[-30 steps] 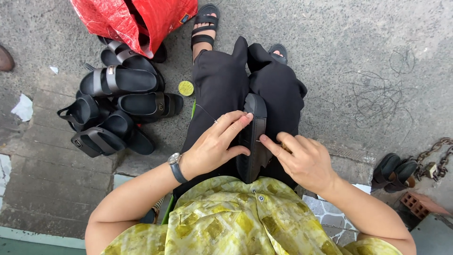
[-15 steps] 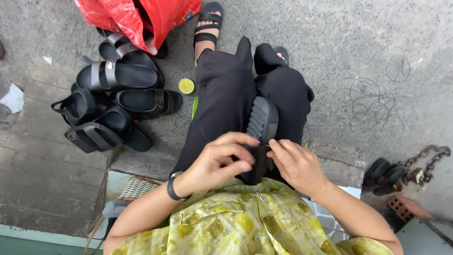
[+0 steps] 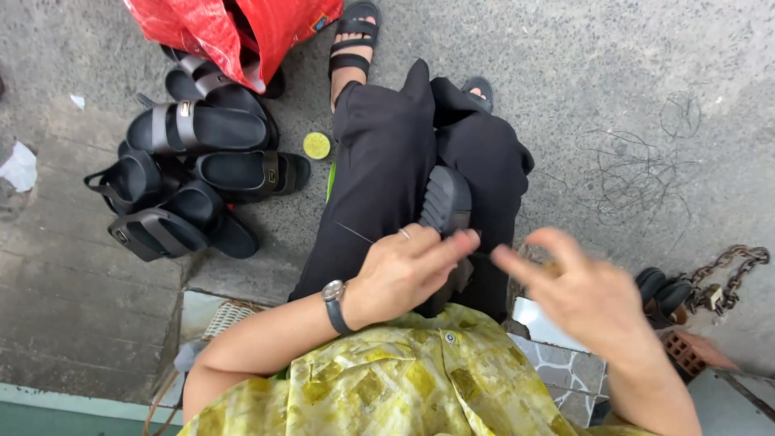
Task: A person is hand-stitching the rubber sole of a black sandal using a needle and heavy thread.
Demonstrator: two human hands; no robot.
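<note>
- The left hand (image 3: 400, 274) is closed on a black sandal (image 3: 444, 211) — sole up, lying on the lap of the black trousers (image 3: 387, 161).
- The right hand (image 3: 581, 295) is blurred, fingers spread and holding nothing, just beside the sandal's near end without touching it.
- A thin thread (image 3: 355, 233) crosses the trouser leg toward the left fingers.
- On the concrete ground (image 3: 613, 73) to the left lie a heap of black sandals (image 3: 190, 182), a red bag (image 3: 234, 28) and a small yellow-green lid (image 3: 316, 145).
</note>
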